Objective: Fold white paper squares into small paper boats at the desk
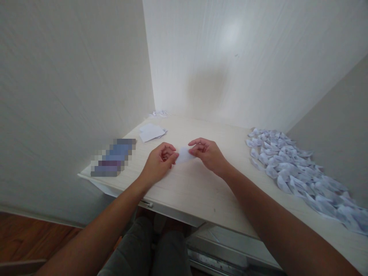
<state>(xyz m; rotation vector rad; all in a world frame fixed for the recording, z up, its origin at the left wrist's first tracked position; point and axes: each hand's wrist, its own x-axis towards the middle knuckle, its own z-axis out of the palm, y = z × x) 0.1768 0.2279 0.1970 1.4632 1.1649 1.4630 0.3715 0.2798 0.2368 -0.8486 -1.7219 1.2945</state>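
Where both hands (pixel 184 158) pinch: paper slip (pixel 184 155), lengthwise left-right.

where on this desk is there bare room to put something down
Bare wood lies along the near edge of the desk, below both hands, and at the back between the stack of sheets and the pile of folded papers. The right side is crowded by that pile.

- We see a surface (pixel 201 188) of pale wood-grain laminate, smooth and matt.
- Our slip (pixel 184 155) is thin white paper, matt.
- The heap (pixel 290 165) is folded white paper, creased.
- The sheets (pixel 151 132) are plain white paper.
- The wall (pixel 244 57) shows a faint sheen.
- The floor (pixel 34 237) is reddish wood.
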